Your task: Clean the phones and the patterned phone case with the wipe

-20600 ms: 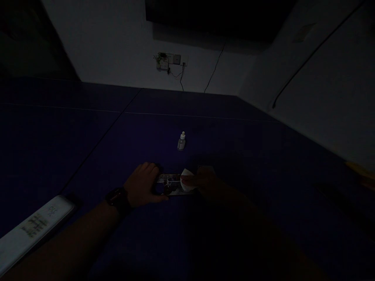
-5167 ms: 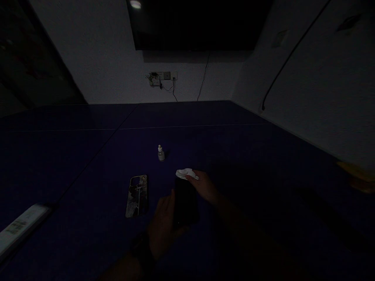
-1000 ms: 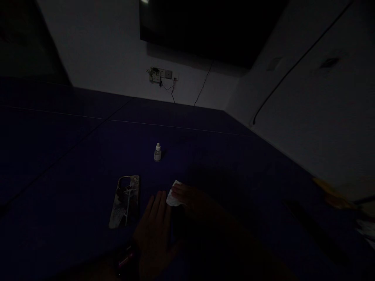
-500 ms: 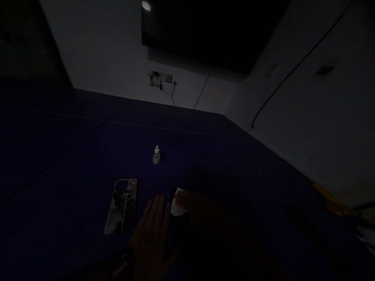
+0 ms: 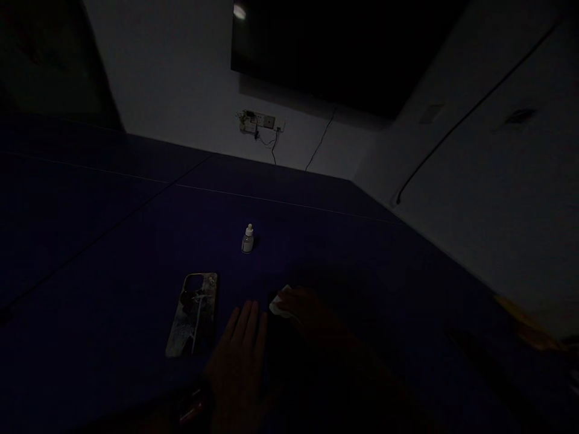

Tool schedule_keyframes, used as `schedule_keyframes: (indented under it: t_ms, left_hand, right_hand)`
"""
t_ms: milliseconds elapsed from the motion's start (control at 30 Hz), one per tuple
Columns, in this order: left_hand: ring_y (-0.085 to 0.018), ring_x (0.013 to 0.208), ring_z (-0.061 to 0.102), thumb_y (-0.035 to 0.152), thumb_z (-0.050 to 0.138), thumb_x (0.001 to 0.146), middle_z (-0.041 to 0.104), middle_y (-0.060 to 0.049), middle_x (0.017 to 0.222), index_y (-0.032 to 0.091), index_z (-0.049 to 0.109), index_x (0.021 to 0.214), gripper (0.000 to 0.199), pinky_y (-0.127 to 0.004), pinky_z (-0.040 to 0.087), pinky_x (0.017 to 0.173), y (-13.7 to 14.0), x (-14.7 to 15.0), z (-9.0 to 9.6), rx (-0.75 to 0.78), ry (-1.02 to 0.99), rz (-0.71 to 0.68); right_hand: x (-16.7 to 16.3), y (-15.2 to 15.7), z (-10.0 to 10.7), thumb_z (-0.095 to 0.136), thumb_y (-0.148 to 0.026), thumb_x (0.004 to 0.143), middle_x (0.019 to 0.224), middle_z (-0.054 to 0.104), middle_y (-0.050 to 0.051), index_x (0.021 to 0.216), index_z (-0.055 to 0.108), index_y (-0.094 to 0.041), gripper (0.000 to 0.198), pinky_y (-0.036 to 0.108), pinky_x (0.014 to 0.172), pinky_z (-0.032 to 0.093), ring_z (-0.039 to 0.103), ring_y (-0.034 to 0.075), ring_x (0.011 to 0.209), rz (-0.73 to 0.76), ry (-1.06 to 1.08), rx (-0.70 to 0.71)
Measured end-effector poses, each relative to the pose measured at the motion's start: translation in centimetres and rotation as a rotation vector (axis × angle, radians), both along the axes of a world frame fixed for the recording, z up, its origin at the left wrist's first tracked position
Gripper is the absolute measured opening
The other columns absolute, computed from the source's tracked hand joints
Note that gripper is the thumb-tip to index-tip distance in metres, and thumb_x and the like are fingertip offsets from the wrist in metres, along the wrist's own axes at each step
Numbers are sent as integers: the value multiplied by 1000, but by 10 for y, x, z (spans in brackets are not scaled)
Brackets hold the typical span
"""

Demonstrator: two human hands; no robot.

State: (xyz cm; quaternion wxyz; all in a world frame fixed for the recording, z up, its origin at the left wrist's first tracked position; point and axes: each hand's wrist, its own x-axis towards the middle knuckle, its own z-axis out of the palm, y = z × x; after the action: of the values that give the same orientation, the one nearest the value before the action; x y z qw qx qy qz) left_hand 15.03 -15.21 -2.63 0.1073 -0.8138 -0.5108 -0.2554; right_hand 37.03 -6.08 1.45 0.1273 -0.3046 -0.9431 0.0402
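The scene is very dark. My left hand (image 5: 239,361) lies flat, fingers stretched out, along the left side of a dark flat slab (image 5: 283,349) that looks like a phone. On the slab's upper end, my right hand (image 5: 303,307) presses a white wipe (image 5: 279,306) under its fingers. Left of my left hand rests a phone case (image 5: 193,316) with a camera cut-out and a grey picture on it. Farther back stands a small white-capped dropper bottle (image 5: 247,240), upright. Shadow hides the slab's lower edges and my left thumb.
A blue-purple tabletop (image 5: 113,241) with seams stretches to the wall. Behind it are wall sockets (image 5: 260,120) with cables and a large dark screen (image 5: 335,54). At the right lie a dark long object (image 5: 479,361) and something yellow (image 5: 525,322).
My right hand and the wipe have slid slightly away from me along the slab, and less of the wipe shows. My left hand stays beside it. The whole view has shifted a little.
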Motion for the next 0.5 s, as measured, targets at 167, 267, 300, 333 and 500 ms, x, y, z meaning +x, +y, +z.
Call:
schedule_keyframes:
  t_ms: [167, 267, 300, 333, 500]
  left_hand:
    - [-42, 144, 35, 71, 51, 85, 40, -22, 157, 7, 37, 152, 94, -53, 29, 115, 1, 0, -2, 11, 22, 1]
    - [-42, 144, 35, 73, 52, 82, 43, -23, 154, 5, 40, 150, 97, -53, 29, 115, 1, 2, -1, -8, 33, 23]
    - [-41, 144, 35, 73, 52, 83, 44, -24, 154, 5, 40, 150, 97, -52, 29, 115, 1, 2, -1, -16, 31, 29]
    - [-41, 144, 36, 72, 52, 83, 45, -24, 153, 5, 40, 150, 96, -52, 29, 115, 1, 3, -1, -17, 28, 31]
    - [-42, 144, 35, 71, 51, 85, 42, -23, 155, 5, 40, 150, 93, -53, 28, 116, 0, 3, 0, 29, 10, 11]
  right_hand:
    - [-3, -1, -3, 44, -19, 98, 152, 51, 5, 148, 47, -27, 51, 47, 119, 30, 41, 22, 144, 78, -121, -35]
    - [3, -2, -2, 41, -14, 96, 152, 51, 4, 148, 46, -29, 55, 47, 116, 31, 43, 21, 142, 59, -129, -2]
    - [3, -1, -2, 41, -13, 95, 151, 52, 5, 148, 47, -29, 55, 47, 115, 32, 45, 22, 141, 16, -118, 17]
    - [2, -1, -3, 40, -13, 96, 151, 52, 6, 148, 47, -28, 55, 47, 114, 33, 46, 23, 140, -28, -107, 30]
    - [-10, 0, -2, 41, -17, 97, 153, 48, 9, 148, 47, -20, 51, 44, 113, 35, 39, 22, 145, 74, -121, -30]
